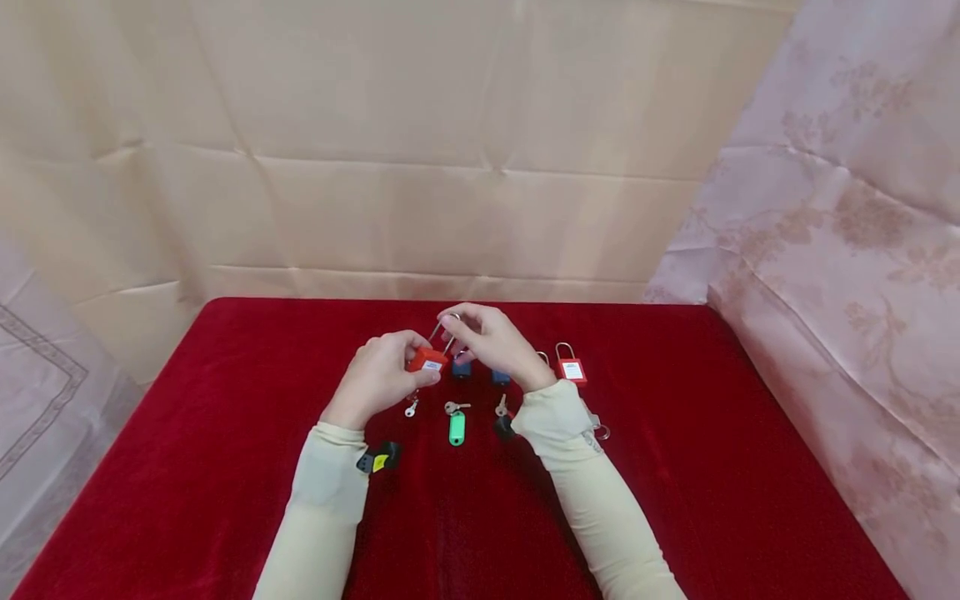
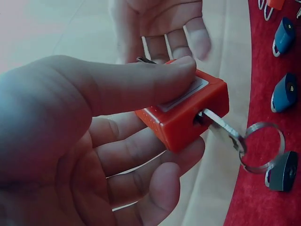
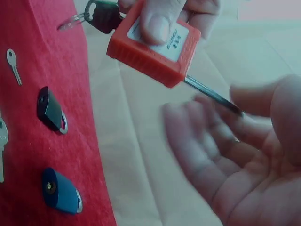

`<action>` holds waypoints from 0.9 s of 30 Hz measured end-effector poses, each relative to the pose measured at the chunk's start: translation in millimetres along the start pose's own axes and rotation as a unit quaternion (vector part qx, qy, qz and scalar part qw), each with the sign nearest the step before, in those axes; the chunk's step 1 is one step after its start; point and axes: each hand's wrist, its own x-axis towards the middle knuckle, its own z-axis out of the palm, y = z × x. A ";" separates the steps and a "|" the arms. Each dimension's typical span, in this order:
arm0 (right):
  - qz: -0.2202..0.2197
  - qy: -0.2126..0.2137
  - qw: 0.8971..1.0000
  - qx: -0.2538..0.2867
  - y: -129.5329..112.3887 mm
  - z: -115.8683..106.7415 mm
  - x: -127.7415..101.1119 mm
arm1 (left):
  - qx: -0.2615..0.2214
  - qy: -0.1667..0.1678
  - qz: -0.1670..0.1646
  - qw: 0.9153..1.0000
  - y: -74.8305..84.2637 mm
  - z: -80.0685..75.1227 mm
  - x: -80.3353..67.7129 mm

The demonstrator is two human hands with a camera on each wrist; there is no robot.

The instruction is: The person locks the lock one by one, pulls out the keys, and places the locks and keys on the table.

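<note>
My left hand holds a red padlock by its body, thumb across the white label. In the left wrist view a key with a metal ring sits in the keyhole at the lock's bottom; its dark head shows in the right wrist view. The long metal shackle points away from the body. At the shackle's far end, my right hand pinches it between thumb and index finger. Its other fingers are extended and blurred in the right wrist view.
Behind the hands lie blue padlocks, a black padlock and another red padlock. Nearer on the red cloth are a small key, a key with a green tag and a dark-tagged key. A beige curtain hangs behind the table.
</note>
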 end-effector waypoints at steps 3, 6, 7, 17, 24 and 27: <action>-0.018 0.021 1.000 0.006 -2.9 1.6 0.1 | -0.009 0.005 0.000 1.000 0.1 -1.3 -0.6; -0.027 0.036 0.999 0.016 -5.5 2.7 -0.3 | -0.022 0.003 -0.003 1.000 -1.2 -3.3 -1.6; -0.030 0.038 0.999 0.018 -5.9 2.8 -0.3 | -0.023 0.003 -0.004 1.000 -2.0 -3.9 -1.8; -0.049 0.039 0.997 0.035 -7.4 1.4 -1.6 | -0.046 -0.006 0.045 0.998 -4.3 -13.2 -4.2; -0.066 0.042 0.996 0.038 -8.4 -1.7 -4.0 | -0.058 0.002 0.061 0.996 -2.2 -20.7 -7.9; -0.066 0.049 0.996 0.042 -8.4 -2.0 -4.6 | -0.064 0.010 0.063 0.996 -0.8 -22.2 -8.9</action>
